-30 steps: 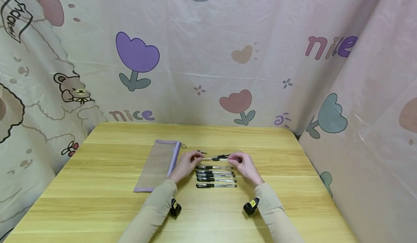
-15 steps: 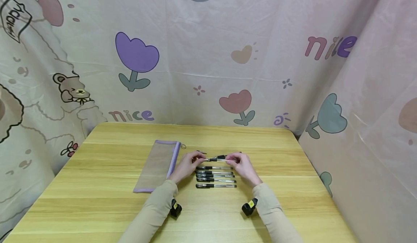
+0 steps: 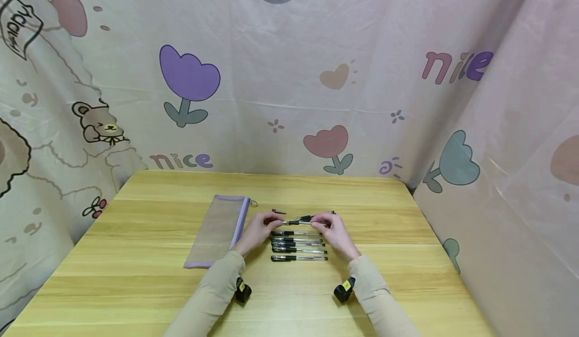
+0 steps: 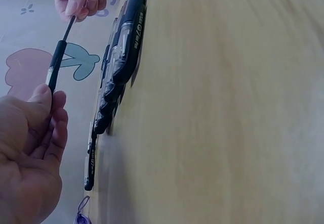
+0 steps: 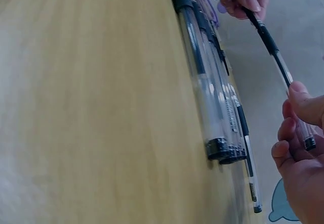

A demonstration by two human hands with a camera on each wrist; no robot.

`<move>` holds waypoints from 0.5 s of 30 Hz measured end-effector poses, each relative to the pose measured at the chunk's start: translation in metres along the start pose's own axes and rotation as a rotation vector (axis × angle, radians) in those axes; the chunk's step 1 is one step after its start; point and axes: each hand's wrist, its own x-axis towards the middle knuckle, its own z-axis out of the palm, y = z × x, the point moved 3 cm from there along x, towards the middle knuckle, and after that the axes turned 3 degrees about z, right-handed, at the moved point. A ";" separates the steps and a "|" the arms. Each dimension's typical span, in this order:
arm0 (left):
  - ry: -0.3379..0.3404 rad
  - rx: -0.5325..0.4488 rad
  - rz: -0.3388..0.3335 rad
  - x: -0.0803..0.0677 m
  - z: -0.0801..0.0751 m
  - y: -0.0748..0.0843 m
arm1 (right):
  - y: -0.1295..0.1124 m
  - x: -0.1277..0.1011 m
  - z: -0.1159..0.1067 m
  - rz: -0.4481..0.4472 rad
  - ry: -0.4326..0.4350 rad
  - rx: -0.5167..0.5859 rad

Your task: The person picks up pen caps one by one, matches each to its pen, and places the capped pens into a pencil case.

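Both hands hold one gel pen (image 3: 293, 222) level between them, above the far side of a row of pens. My left hand (image 3: 258, 231) pinches its left end between thumb and fingers; that end is hidden in the fingers. My right hand (image 3: 334, 231) pinches the clear barrel near the other end, whose black plug pokes out by the palm in the right wrist view. The pen's black grip (image 5: 266, 39) shows between the hands. Several capped black gel pens (image 3: 298, 250) lie side by side on the table just nearer than the hands.
A see-through pouch (image 3: 217, 231) with purple edging and a zip lies left of the pens. Behind the hands lie another pen (image 3: 306, 218) and a short dark piece (image 3: 279, 211). A patterned curtain (image 3: 271, 91) hangs behind the wooden table (image 3: 135, 276).
My right hand has moved slightly left, bringing the pen's black grip closer to my left hand. The left hand stays nearly in place. The pens in the row have not moved.
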 end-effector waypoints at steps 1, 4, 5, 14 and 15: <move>0.005 -0.004 -0.001 0.000 0.000 0.000 | 0.000 0.000 0.001 -0.008 0.002 0.002; 0.021 -0.015 -0.011 -0.001 0.000 0.000 | 0.000 0.000 0.003 -0.032 0.011 -0.001; 0.025 -0.016 -0.012 -0.001 0.000 0.000 | 0.000 0.000 0.003 -0.036 0.014 -0.001; 0.051 -0.031 -0.037 -0.002 -0.002 0.002 | -0.005 0.002 0.007 -0.022 -0.003 -0.015; 0.052 -0.034 -0.042 -0.002 -0.003 0.002 | -0.006 0.002 0.007 -0.017 -0.007 -0.013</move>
